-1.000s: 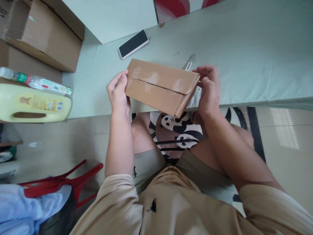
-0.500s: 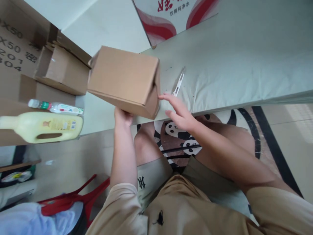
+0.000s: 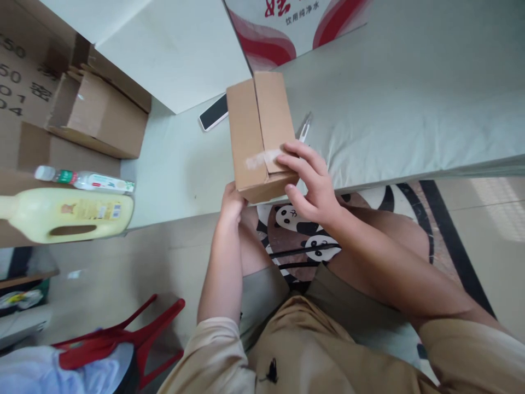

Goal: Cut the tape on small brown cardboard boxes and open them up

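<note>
Cardboard box (image 3: 258,131) long axis pointing away, left hand (image 3: 232,202) gripping near end, right hand (image 3: 309,183) fingers spread on top

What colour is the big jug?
Pale yellow jug, seen in the head view.

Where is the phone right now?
The phone lies on the pale table, upper middle of the head view, just left of the cardboard box and partly hidden behind it.
</note>
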The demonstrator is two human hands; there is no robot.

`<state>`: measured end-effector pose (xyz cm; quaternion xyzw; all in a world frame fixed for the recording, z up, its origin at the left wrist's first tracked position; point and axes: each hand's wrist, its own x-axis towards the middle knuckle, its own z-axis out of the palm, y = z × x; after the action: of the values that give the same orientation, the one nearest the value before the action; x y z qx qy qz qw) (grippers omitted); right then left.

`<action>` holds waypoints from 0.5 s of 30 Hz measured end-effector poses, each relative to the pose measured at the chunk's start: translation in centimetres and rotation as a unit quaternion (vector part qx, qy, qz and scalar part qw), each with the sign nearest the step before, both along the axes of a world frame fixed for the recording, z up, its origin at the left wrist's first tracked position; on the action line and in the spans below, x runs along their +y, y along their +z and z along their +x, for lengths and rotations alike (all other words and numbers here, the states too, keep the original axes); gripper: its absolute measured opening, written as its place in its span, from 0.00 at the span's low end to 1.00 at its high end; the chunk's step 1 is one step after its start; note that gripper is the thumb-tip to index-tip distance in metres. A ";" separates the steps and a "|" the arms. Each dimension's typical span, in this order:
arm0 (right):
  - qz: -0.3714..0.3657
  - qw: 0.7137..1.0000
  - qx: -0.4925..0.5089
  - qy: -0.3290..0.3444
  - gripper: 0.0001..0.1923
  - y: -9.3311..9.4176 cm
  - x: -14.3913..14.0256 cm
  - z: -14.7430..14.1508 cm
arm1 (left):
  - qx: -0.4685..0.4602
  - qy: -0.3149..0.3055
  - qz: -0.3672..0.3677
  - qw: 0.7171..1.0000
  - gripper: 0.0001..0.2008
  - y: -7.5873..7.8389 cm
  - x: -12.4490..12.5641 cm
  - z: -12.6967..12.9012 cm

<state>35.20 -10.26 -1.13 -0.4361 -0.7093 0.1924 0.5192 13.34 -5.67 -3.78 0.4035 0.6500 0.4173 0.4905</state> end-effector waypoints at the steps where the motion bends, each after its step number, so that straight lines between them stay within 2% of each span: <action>1: 0.005 1.000 -0.004 -0.001 0.25 -0.2 0.1 -0.1 | 0.024 0.013 0.018 0.999 0.13 0.1 -0.1 0.0; 2: 0.010 1.000 -0.009 0.002 0.25 -0.4 0.3 -0.2 | 0.048 0.031 0.060 0.997 0.13 0.3 -0.3 0.0; 4: 0.013 0.999 -0.026 0.014 0.26 -0.7 0.6 -0.4 | 0.083 0.057 0.198 0.975 0.15 1.2 -0.8 0.1; 5: 0.010 0.999 -0.035 0.023 0.26 -0.7 0.8 -0.5 | 0.099 0.060 0.279 0.953 0.18 1.8 -1.1 0.1; 7: 0.005 0.998 -0.048 0.045 0.27 -0.6 1.0 -0.5 | 0.147 0.011 0.400 0.904 0.22 3.0 -1.7 0.4; 9: 0.006 0.996 -0.056 0.063 0.26 -0.3 1.1 -0.4 | 0.218 -0.077 0.453 0.861 0.23 3.6 -2.1 0.9; 10: 0.008 0.996 -0.056 0.067 0.25 -0.1 1.2 -0.3 | 0.246 -0.099 0.466 0.844 0.22 3.6 -2.2 1.2; 12: 0.012 0.997 -0.044 0.061 0.23 0.1 1.3 0.1 | 0.268 -0.081 0.497 0.821 0.21 3.1 -2.3 1.8; 15: -0.018 1.000 -0.022 0.011 0.22 -0.4 2.1 0.8 | 0.254 -0.032 0.524 0.812 0.20 2.0 -2.0 2.2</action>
<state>36.02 -8.15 -1.52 -0.4414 -0.7221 0.2011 0.4932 15.58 -7.66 -1.80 0.7119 0.4208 0.5612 0.0347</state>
